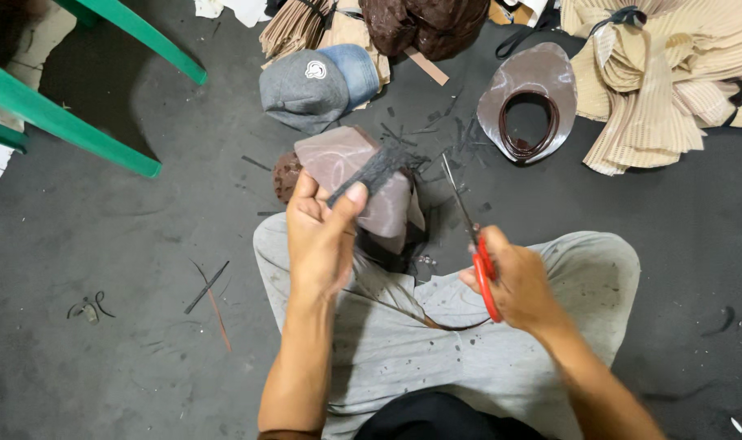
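1. Nearest, the right hand (518, 281) was clenched on red-handled scissors (475, 244); its raised blades could have nicked the left fingers.
2. Just beyond, the left hand (322, 236) pinched a dark textured strip (375, 173) over a mauve stiff brim piece (363, 183), a loose hold that might slip.
3. Farther off, the cut-out brown visor panel (530, 98) lay flat; the striped beige fabric bundles (672, 73) were cut off.

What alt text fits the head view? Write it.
A seated person's left hand holds a brown cap piece with a dark strip, while the right hand holds red-handled scissors above a dark floor.
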